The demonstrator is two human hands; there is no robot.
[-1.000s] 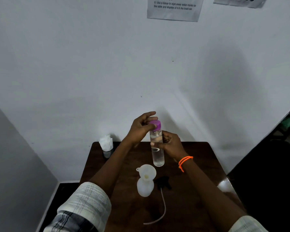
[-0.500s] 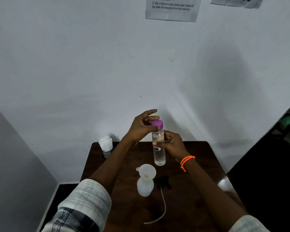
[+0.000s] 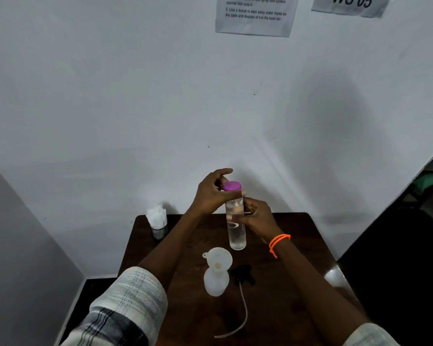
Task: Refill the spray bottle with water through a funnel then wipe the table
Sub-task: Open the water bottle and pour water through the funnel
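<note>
A clear water bottle (image 3: pixel 236 233) with a purple cap (image 3: pixel 232 186) is held upright above the dark wooden table (image 3: pixel 298 245). My right hand (image 3: pixel 256 217) grips its body. My left hand (image 3: pixel 211 192) has its thumb and fingers around the purple cap. In front of them stands a small white spray bottle (image 3: pixel 216 282) with a white funnel (image 3: pixel 219 257) seated in its neck. The black spray head (image 3: pixel 244 273) lies beside it on the table, its thin dip tube (image 3: pixel 243 313) trailing toward me.
A holder with white tissues (image 3: pixel 157 218) stands at the table's back left corner against the white wall. Printed sheets (image 3: pixel 255 15) hang on the wall above. A pale glare spot (image 3: pixel 334 275) sits on the table's right edge. Dark floor lies to the right.
The bottle and both hands have shifted slightly right and up. My left fingers have turned around the purple cap.
</note>
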